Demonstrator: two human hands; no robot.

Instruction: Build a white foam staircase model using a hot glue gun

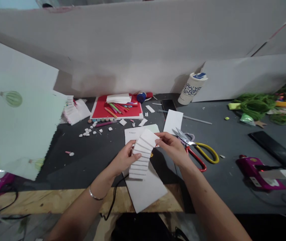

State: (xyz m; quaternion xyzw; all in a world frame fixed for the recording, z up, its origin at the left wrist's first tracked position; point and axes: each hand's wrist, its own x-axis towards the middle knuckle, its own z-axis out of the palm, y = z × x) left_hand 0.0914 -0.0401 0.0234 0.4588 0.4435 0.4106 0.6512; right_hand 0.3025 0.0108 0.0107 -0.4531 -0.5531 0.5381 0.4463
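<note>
A white piece made of overlapping strips, like pleated paper or thin foam [140,157], is held up above the table and fans out in steps toward me. My left hand [125,157] is closed on its left edge, thumb on top. Fingers of my right hand [170,145] pinch its upper right corner. Below lie white sheets [146,194], one reaching over the table's front edge. Scissors [189,143] with one red and one yellow handle rest, blades apart, just right of my right hand. A blank white card [173,120] lies behind them.
Coloured pens lie on a red sheet [96,108] at the back, near a blue jar [141,97]. Small white lumps [87,131] are scattered at left. A tall cup [192,88], green yarn [257,105], a purple power socket [260,174] and a hanging pale sheet [19,100] surround the workspace.
</note>
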